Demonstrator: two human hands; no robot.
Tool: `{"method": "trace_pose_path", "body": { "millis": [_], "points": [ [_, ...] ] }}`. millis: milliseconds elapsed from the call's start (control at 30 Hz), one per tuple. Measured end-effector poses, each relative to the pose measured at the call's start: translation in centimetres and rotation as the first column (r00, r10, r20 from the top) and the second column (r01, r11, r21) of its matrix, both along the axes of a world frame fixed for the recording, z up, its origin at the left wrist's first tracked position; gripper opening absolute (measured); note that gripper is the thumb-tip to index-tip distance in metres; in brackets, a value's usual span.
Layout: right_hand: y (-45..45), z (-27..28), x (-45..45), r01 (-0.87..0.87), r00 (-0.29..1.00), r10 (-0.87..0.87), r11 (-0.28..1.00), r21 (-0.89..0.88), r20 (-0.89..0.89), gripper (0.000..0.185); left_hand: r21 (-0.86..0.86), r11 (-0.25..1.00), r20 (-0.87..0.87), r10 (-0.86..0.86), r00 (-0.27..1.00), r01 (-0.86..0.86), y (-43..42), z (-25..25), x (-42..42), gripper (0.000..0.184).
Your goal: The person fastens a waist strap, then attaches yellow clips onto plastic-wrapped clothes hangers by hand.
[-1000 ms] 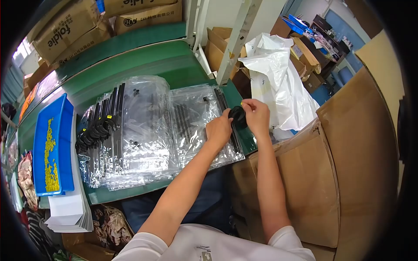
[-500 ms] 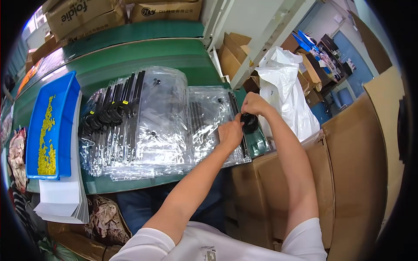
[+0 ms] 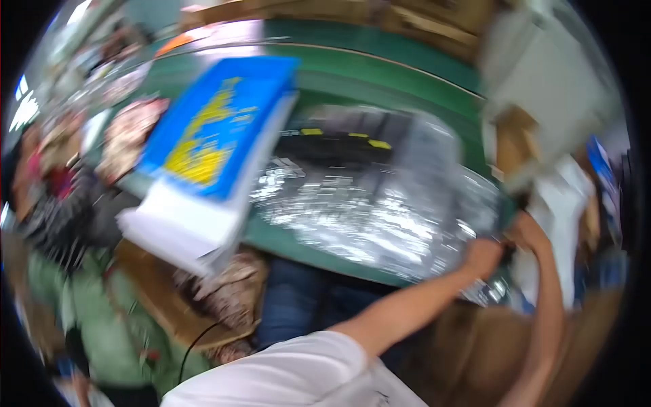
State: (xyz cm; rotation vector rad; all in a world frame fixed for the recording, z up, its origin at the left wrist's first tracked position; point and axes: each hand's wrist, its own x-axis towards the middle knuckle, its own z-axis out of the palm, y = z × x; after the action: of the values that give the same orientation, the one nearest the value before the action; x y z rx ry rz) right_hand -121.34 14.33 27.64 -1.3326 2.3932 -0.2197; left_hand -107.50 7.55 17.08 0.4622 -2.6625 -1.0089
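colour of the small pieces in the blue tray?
The small pieces are yellow; head view.

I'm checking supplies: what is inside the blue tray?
The blue tray holds many small yellow pieces, massed more thickly toward its near end. Whatever lies beneath them is covered, and blur hides their exact shape.
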Motion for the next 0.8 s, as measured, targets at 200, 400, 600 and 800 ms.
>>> {"method": "trace_pose_path", "body": {
  "millis": [200, 400, 600, 800],
  "points": [
    [-0.4, -1.3, 2.1, -0.067, 0.847, 0.144, 0.984, 0.167, -0.512, 0.014, 0.002, 1.0, -0.267, 0.004, 0.964, -0.003, 0.6, -1.8, -1.6, 0.024],
    [0.6, -1.4, 2.1, -0.13, 0.754, 0.264, 0.957, 0.258, -0.601, 0.009, 0.052, 0.998, -0.306, 0.058, 0.95, -0.044, 1.4, -0.9, -1.3, 0.018],
    [1.3, -2.2, 1.6, -0.214, 0.735, 0.26, 0.965, 0.15, -0.626, 0.013, 0.085, 0.996, -0.295, 0.042, 0.955, -0.017, 0.9, -1.0, -1.2, 0.018],
    [1.0, 0.1, 1.4, -0.127, 0.912, 0.064, 0.983, -0.131, -0.406, 0.006, 0.489, 0.87, -0.45, 0.193, 0.872, 0.06, -0.7, 1.5, 0.5, 0.017]
  ]
}}
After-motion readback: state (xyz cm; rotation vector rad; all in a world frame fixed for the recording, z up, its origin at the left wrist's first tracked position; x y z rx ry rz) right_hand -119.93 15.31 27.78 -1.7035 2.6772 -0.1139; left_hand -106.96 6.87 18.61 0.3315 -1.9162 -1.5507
